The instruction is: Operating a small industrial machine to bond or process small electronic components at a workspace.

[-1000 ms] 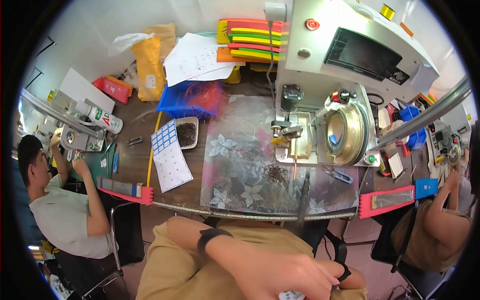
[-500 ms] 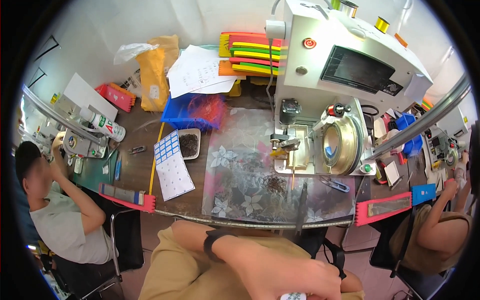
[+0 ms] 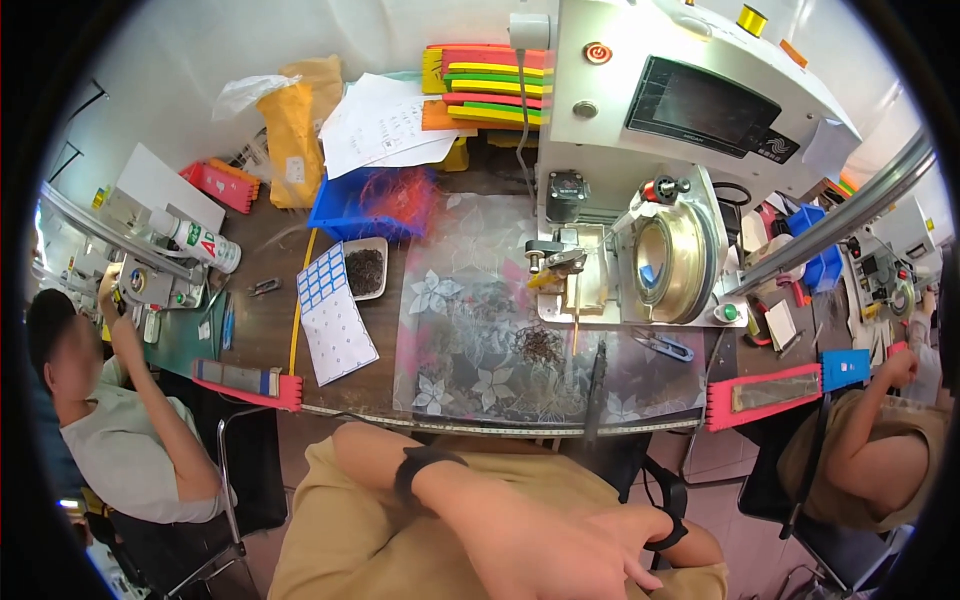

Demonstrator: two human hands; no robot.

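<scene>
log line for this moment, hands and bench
left hand: low over lap, empty, open | right hand: not in view | mat: small dark parts heap | winder: untouched | dish: dark parts

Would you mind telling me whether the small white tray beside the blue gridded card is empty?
No, the small white tray holds a heap of small dark pieces, and it sits just right of the blue gridded card.

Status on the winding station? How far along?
Done, as far as it shows: a small white tray of dark loose parts sits filled beside the clear flower-patterned mat. In hand: nothing; the left hand is off the bench, over the lap, apparently empty, and the right hand is mostly hidden. Left: a loose pile of dark parts lies on the mat in front of the white machine with the brass-coloured drum.
</scene>
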